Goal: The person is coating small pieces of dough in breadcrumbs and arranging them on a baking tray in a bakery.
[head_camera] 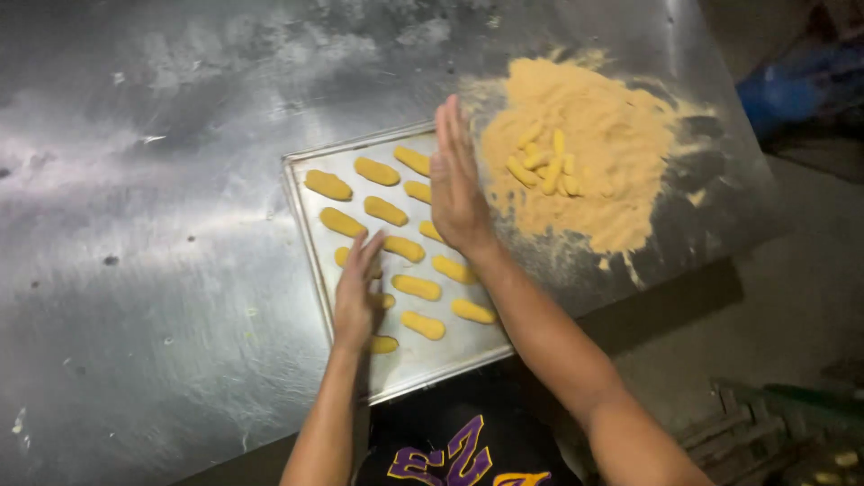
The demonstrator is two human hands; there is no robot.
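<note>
Yellow dough sticks (416,287) lay in rows on a shallow metal baking tray (450,346) that sat on the near edge of the steel desk (162,270), just beyond the person's dark printed shirt (450,454). Nearest on the tray, one stick (384,344) showed just right of the left wrist. The left hand (356,292) stood on edge over the left part of the tray, fingers straight and together, unclenched and gripping nothing; whether it touched the sticks beneath it could not be told. Farther on and to the right, the right hand (456,184) reached over the tray's far right side, also flat and released, fingers stretched toward the far rim, palm facing left. More sticks lay to its left in tidy pairs up to the far left corner. Beyond the tray to the right, a wide heap of pale orange crumb coating (603,180) spread over the desk, with a loose cluster of coated sticks (544,166) lying in its middle
</note>
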